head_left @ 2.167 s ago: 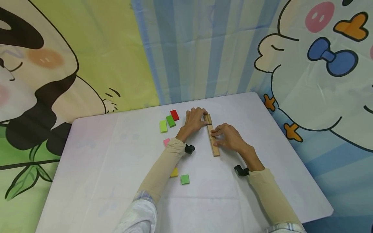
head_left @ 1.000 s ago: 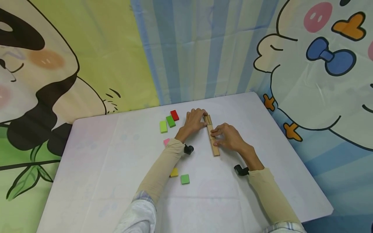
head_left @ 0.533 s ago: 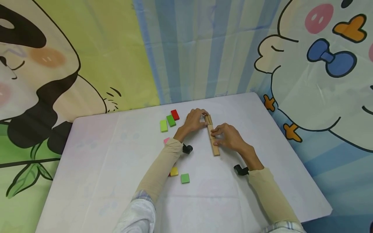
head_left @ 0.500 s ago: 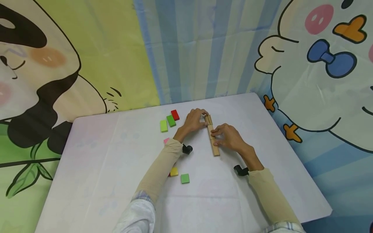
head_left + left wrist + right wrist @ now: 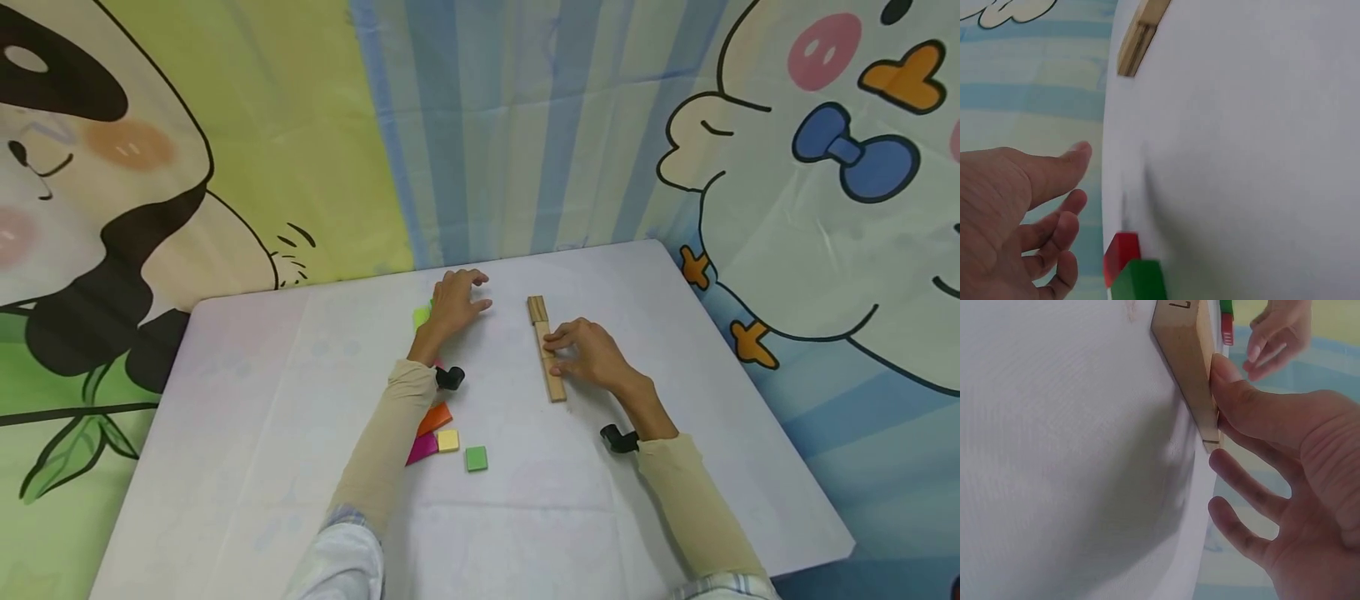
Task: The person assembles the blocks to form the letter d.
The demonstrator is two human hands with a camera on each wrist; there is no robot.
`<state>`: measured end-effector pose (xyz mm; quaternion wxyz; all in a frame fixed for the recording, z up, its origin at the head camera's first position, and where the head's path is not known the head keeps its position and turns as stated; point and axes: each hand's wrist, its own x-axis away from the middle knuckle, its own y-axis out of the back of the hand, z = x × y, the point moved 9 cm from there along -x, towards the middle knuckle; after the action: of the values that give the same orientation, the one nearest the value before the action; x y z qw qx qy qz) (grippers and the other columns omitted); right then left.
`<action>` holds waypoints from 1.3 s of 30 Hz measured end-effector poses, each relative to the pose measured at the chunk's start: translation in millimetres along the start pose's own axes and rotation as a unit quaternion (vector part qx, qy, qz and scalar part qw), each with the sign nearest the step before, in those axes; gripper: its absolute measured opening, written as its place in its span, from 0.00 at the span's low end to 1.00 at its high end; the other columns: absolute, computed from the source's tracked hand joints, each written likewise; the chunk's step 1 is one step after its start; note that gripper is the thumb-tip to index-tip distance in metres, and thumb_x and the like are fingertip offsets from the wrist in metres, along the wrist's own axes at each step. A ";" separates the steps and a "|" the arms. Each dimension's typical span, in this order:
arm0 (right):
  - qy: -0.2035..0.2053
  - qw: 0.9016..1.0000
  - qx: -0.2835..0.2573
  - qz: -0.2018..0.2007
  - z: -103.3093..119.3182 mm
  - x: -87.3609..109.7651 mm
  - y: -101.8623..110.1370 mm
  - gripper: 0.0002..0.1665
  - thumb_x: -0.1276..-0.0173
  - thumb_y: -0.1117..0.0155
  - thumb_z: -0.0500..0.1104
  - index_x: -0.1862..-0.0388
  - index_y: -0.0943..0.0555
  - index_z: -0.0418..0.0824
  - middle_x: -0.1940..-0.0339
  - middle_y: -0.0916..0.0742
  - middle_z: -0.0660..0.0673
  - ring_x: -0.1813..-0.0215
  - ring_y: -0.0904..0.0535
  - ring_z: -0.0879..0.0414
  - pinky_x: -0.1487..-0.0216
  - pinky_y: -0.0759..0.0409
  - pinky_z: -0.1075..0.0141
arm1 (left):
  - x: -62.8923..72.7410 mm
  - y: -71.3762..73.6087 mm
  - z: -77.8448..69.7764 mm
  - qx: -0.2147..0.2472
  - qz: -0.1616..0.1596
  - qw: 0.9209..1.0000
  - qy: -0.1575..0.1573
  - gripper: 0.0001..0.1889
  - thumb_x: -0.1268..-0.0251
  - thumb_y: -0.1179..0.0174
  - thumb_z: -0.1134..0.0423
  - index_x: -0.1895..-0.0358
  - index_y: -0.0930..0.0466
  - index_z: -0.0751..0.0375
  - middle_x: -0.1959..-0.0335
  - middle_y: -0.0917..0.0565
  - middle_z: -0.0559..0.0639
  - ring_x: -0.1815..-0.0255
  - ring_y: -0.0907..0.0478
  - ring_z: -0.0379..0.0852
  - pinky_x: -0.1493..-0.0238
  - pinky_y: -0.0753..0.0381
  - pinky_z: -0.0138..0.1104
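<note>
Plain wooden blocks [image 5: 557,390] form a straight row on the white table, with a grooved wooden piece [image 5: 537,309] at the far end. My right hand [image 5: 592,354] stays at the row's middle, thumb and forefinger pinching a wooden block [image 5: 1184,347]; its other fingers are spread loosely in the right wrist view. Left of the row, my left hand [image 5: 453,304] hangs above the table with nothing between its parted thumb and fingers. Close by it in the left wrist view are a red block [image 5: 1124,253] and a green block [image 5: 1141,281].
Partly under the left arm lie an orange block [image 5: 437,418] and a magenta block [image 5: 423,447]. Beside them are a yellow block [image 5: 447,441] and a green square block [image 5: 476,459]. A light green block [image 5: 421,316] shows behind the left hand. Patterned cloth [image 5: 495,125] hangs behind the table.
My left hand has left the far end of the wooden row and moved left towards the coloured blocks, uncovering the grooved piece. The right hand has stayed in place on the row.
</note>
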<state>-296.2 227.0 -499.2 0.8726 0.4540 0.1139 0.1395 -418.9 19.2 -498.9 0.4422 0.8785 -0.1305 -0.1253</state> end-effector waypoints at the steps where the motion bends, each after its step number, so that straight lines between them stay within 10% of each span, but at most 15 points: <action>1: -0.002 1.000 -0.001 -0.001 0.0 0.3 0.2 0.27 0.43 0.12 0.36 0.43 0.08 0.36 0.38 0.07 0.42 0.35 0.17 0.39 0.28 0.22 0.40 | 0.6 4.1 3.9 -0.001 -0.004 1.000 0.005 0.24 0.27 0.27 0.58 0.31 0.17 0.57 0.35 0.13 0.55 0.36 0.24 0.58 0.32 0.28 0.53; 14: -0.020 1.000 -0.006 -0.007 -2.1 3.8 2.6 0.26 0.43 0.12 0.35 0.44 0.08 0.37 0.38 0.07 0.42 0.33 0.18 0.38 0.27 0.23 0.39 | 14.6 37.3 33.0 -0.057 -0.017 0.997 0.051 0.27 0.30 0.24 0.56 0.31 0.16 0.61 0.36 0.13 0.60 0.37 0.25 0.62 0.39 0.32 0.56; 39: -0.014 1.000 -0.015 -0.007 -1.6 1.0 1.1 0.27 0.43 0.12 0.35 0.44 0.08 0.36 0.38 0.08 0.42 0.33 0.18 0.37 0.27 0.24 0.38 | 17.1 33.0 51.8 -0.058 -0.061 0.989 0.122 0.23 0.32 0.24 0.59 0.38 0.12 0.66 0.49 0.11 0.61 0.46 0.24 0.61 0.39 0.32 0.54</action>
<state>-295.9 229.1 -499.2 0.8818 0.4419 0.1030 0.1288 -424.2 -44.1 -503.9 0.4964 0.8665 -0.0142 -0.0510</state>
